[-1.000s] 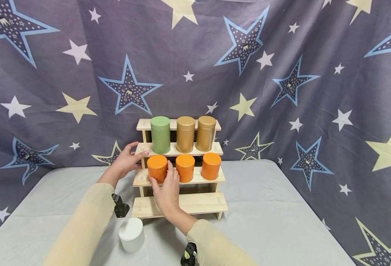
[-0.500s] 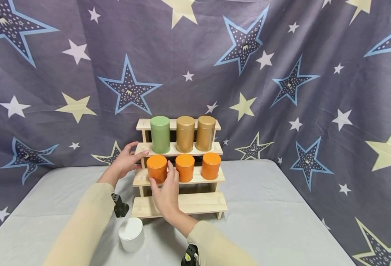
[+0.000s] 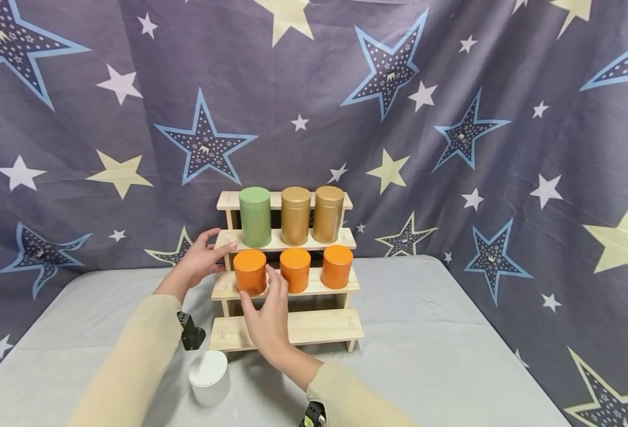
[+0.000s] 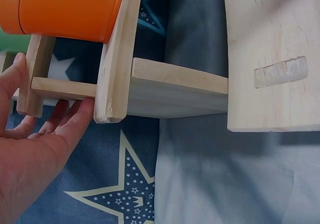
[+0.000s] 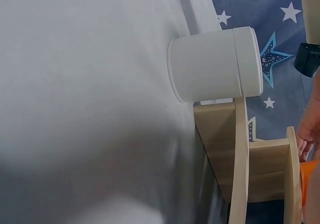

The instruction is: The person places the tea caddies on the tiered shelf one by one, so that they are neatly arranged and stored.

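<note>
My left hand point(image 3: 198, 261) grips the left end of a stepped wooden shelf stand point(image 3: 314, 326), thumb at the second board from the top; the left wrist view shows fingers point(image 4: 75, 121) at the side frame. My right hand point(image 3: 270, 317) is spread around the front and right of the leftmost orange tin point(image 3: 250, 274), thumb near its base and fingertips close to its side. Two more orange tins, a middle one point(image 3: 295, 271) and a right one point(image 3: 337, 268), share that board. Above them stand a green tin point(image 3: 255, 218) and two gold tins point(image 3: 295, 217).
A white lidded tin point(image 3: 209, 379) stands on the grey cloth point(image 3: 442, 356), in front of the stand's left end; it appears large in the right wrist view. The lowest board holds no tins. Behind hangs a star-patterned curtain point(image 3: 314, 77).
My right hand has drawn slightly down and back from the leftmost orange tin, its fingers loosening. My left hand keeps its place on the stand. The head view has shifted slightly.
</note>
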